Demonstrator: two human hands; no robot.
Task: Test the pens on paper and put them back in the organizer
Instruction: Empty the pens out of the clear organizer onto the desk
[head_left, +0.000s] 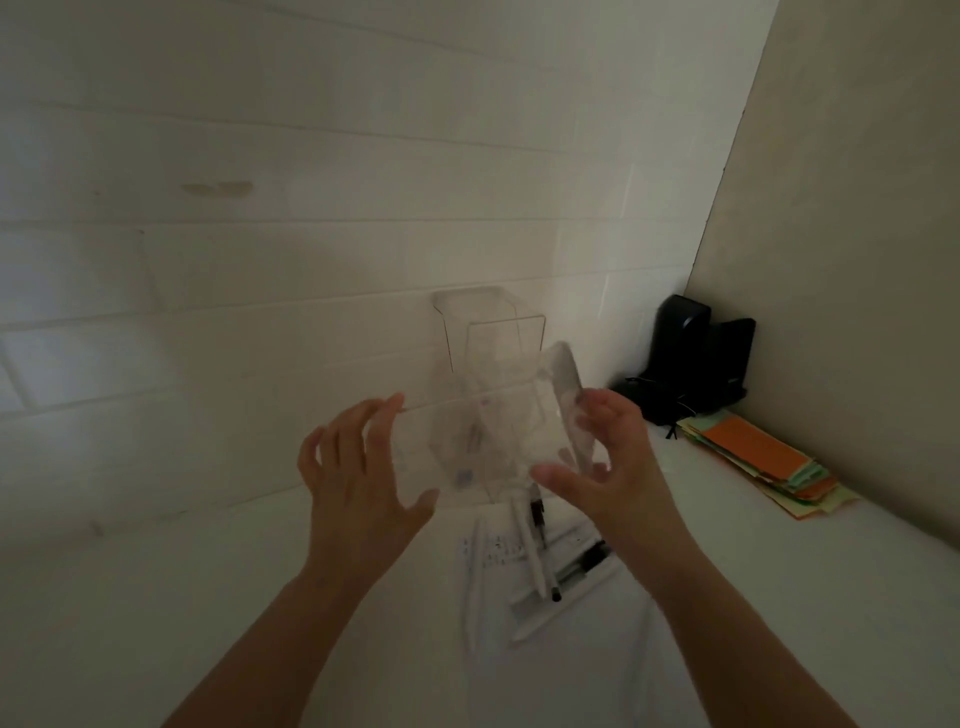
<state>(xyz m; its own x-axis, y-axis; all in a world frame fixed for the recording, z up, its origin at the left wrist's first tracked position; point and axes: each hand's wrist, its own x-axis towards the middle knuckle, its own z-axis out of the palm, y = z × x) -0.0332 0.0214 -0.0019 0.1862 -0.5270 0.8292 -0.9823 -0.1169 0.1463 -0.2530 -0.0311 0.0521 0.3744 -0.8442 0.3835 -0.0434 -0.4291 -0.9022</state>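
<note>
Two hands flank clear organizer (488, 415), frame centre: left hand (358, 483) spread, right hand (608, 467) gripping wall. Set upright beside pens (540, 551).

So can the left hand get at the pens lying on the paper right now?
Probably yes. The left hand is open beside the clear organizer, and the pens lie uncovered on the paper just below, between both forearms.

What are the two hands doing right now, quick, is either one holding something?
Left hand: open, fingers spread beside the clear organizer; contact cannot be told.
Right hand: fingers curled round the organizer's right side, holding it.
</note>
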